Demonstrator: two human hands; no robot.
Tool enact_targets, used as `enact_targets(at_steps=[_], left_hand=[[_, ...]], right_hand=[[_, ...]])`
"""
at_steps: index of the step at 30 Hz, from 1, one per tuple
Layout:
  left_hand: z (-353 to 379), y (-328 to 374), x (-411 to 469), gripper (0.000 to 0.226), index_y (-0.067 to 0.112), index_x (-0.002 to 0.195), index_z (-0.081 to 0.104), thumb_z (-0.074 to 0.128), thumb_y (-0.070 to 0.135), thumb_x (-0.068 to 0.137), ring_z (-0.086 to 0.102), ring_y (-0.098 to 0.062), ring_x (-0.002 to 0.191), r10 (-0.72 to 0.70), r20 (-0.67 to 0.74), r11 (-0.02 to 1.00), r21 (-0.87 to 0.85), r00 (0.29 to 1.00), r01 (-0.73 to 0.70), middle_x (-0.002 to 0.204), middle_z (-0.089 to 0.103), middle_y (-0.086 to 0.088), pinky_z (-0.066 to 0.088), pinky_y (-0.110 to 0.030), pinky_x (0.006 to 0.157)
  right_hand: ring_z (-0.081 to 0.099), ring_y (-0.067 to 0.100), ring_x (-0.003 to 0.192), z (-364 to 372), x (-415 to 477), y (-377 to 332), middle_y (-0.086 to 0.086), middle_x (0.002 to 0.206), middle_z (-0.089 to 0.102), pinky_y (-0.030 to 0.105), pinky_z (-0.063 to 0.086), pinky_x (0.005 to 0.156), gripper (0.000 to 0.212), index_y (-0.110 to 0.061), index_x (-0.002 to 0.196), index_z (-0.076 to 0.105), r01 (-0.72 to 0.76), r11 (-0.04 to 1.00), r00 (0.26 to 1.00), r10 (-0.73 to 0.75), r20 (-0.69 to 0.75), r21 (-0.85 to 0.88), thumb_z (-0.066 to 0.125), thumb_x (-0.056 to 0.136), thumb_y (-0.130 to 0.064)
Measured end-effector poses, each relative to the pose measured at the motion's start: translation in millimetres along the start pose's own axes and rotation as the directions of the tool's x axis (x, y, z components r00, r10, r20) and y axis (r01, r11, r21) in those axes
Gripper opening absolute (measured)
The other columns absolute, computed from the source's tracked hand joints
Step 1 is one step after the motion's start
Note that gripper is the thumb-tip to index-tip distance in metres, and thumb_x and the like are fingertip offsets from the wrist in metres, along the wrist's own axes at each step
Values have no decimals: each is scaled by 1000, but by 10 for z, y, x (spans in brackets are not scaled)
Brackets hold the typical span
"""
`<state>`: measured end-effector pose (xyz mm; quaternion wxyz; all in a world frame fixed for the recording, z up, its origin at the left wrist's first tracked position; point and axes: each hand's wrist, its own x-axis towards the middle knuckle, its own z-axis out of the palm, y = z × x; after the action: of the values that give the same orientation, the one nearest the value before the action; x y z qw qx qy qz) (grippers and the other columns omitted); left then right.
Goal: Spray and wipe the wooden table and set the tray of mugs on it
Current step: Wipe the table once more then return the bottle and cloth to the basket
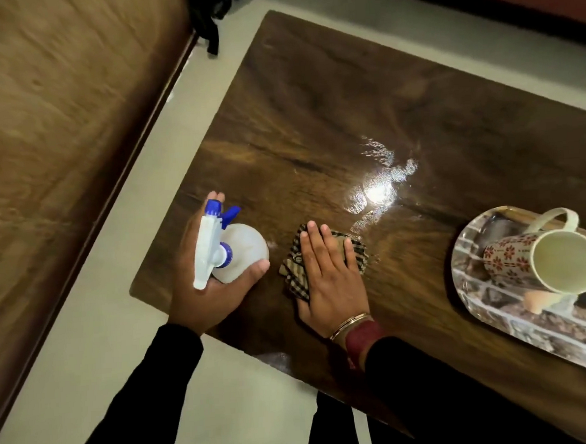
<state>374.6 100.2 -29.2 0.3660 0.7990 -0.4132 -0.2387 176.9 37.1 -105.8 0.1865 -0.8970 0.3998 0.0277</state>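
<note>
Gripping the spray bottle point(238, 252) in our left hand point(203, 292), we press our right hand point(329, 281) flat, fingers spread, on the checked cloth point(301, 266) on the wooden table point(312, 117). Well right, the tray point(531, 324) on the table holds a mug point(541, 258) lying tipped.

dim warm light | overhead glare on wet table point(312, 117) | blurred left edge | wide-angle bending
</note>
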Motion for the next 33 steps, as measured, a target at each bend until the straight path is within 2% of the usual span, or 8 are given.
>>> enact_targets(at_steps=[5, 9, 16, 24, 27, 29, 31, 33], left_hand=[[94, 2, 176, 71, 26, 144, 49, 74, 37, 78, 66, -26, 121, 68, -127, 998, 13, 990, -67, 138, 63, -11, 54, -44, 107], [192, 133, 44, 50, 3, 120, 60, 69, 30, 79, 69, -2, 92, -30, -217, 1000, -13, 976, 28, 101, 70, -10, 44, -1, 94], [229, 170, 3, 72, -6, 129, 58, 64, 47, 80, 68, -27, 96, -152, -280, 988, -21, 948, 153, 109, 69, -23, 60, -50, 92], [204, 265, 52, 65, -3, 125, 61, 66, 43, 80, 66, -17, 97, -163, -221, 986, -73, 962, 150, 109, 69, -18, 55, -17, 88], [250, 269, -16, 65, 0, 126, 61, 65, 48, 81, 68, -23, 98, -140, -227, 990, -38, 964, 135, 107, 70, -17, 60, -38, 91], [290, 319, -71, 67, 2, 126, 62, 64, 52, 81, 69, -26, 98, -129, -208, 992, -30, 970, 125, 107, 70, -16, 61, -45, 92], [308, 389, -103, 66, 2, 124, 63, 65, 53, 82, 70, -27, 99, -127, -175, 992, -35, 976, 123, 106, 71, -15, 61, -49, 93], [351, 486, -150, 64, 4, 123, 63, 66, 53, 82, 69, -24, 98, -105, -149, 994, -22, 983, 103, 105, 70, -13, 60, -48, 93]], right_hand=[[3, 29, 161, 27, 8, 0, 9, 175, 5, 56, 8, 129, 98, -9, 165, 18, -10, 1000, 1000, 11, 27, -28, 53, 82, -48], [4, 29, 161, 38, 13, 3, 10, 174, 6, 56, 9, 128, 96, -9, 164, 19, -4, 999, 1000, 5, 14, -44, 49, 82, -47], [3, 29, 161, 59, 13, 4, 10, 175, 5, 55, 8, 129, 94, -8, 165, 18, 13, 999, 1000, -12, 11, -31, 42, 83, -48], [7, 16, 161, -22, 14, 30, -1, 173, 18, 43, 2, 131, 71, -17, 162, 30, -26, 943, 998, 44, -47, 331, 41, 99, -47], [28, 1, 153, -283, 25, 99, -16, 160, 44, 30, 16, 128, 53, -34, 150, 51, -194, 628, 975, 208, 78, 754, 43, 103, -56], [60, -6, 123, -598, 25, 162, -23, 126, 71, 18, 43, 105, 29, -41, 121, 72, -344, 149, 890, 367, 271, 927, 52, 103, -53], [72, 10, 101, -812, 9, 306, -4, 112, 79, 28, 56, 88, 31, -29, 106, 79, -333, -408, 786, 378, 489, 850, 62, 91, -50], [71, 29, 100, -994, -122, 480, 18, 126, 72, 41, 56, 90, 59, -10, 120, 75, -271, -710, 741, 277, 611, 650, 61, 85, -55]])
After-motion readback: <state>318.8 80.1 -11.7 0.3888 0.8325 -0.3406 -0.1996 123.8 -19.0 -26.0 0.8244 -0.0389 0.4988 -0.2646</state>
